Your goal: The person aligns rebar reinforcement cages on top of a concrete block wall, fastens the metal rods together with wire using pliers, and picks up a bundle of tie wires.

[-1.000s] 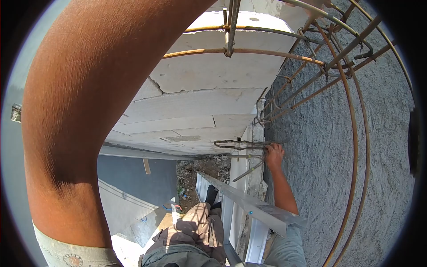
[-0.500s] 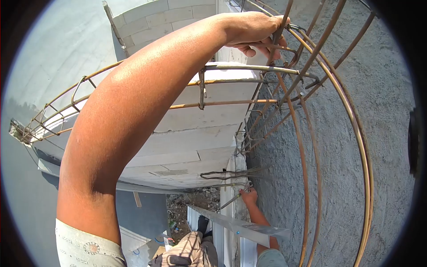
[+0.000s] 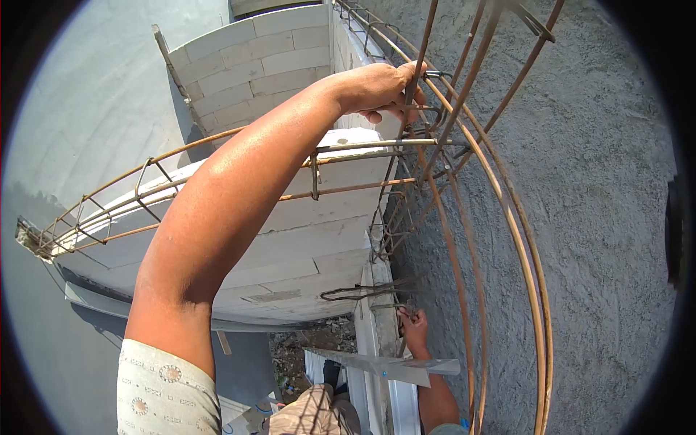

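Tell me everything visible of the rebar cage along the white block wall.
The rebar cage has long, rust-brown metal bars joined by darker stirrups. It runs along the block wall, near its top, looking bowed in this view, its right end meeting upright bars. The left forearm hides part; the left hand is by that end.

The bars in front of you look like metal, dull and rusty in places. Your left sleeve is matt, printed cloth. The block wall looks smooth and chalky; the wall to your right, rough and matt. The strip below has a metallic sheen.
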